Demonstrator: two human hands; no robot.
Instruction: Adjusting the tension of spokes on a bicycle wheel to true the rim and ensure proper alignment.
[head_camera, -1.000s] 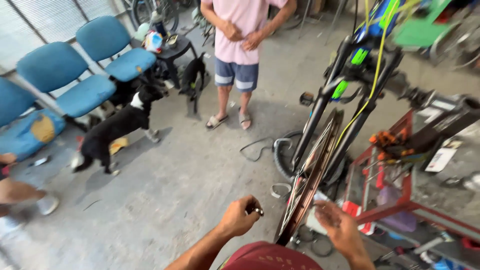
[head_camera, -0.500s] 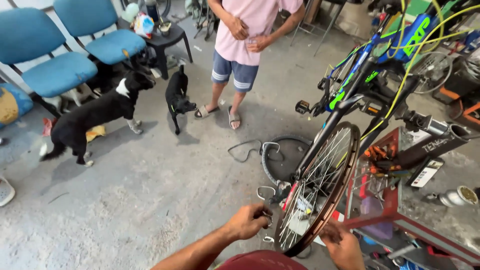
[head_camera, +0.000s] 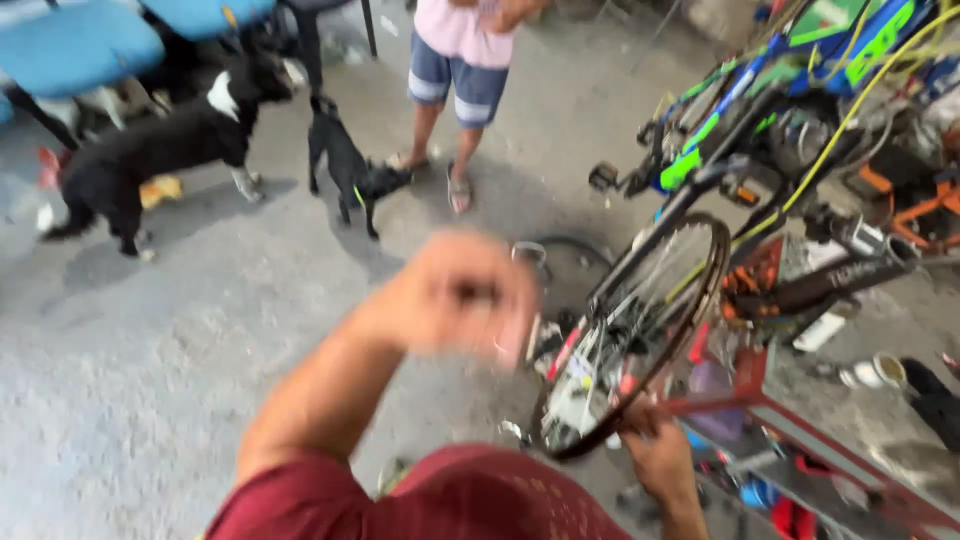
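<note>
Left hand (head_camera: 455, 295): raised and blurred, fingers curled shut around something small and dark (cannot tell what).
Right hand (head_camera: 655, 455): fingers closed on the thin black spoked bicycle wheel (head_camera: 635, 335) at its lower rim.
Wheel: upright in the bike, edge-on, tilted top-right.
Advice: keep the rim steady.

Rough matt concrete floor (head_camera: 150, 340), glossy metal wheel rim (head_camera: 712, 300), red painted metal stand (head_camera: 800, 430), maroon cloth sleeve (head_camera: 440, 505)

left hand (head_camera: 455, 300) raised, blurred, grip unclear | right hand (head_camera: 655, 455) at bicycle wheel (head_camera: 635, 335) rim | two dogs (head_camera: 150, 150) | standing person (head_camera: 462, 70) | blue chairs (head_camera: 80, 45)
</note>
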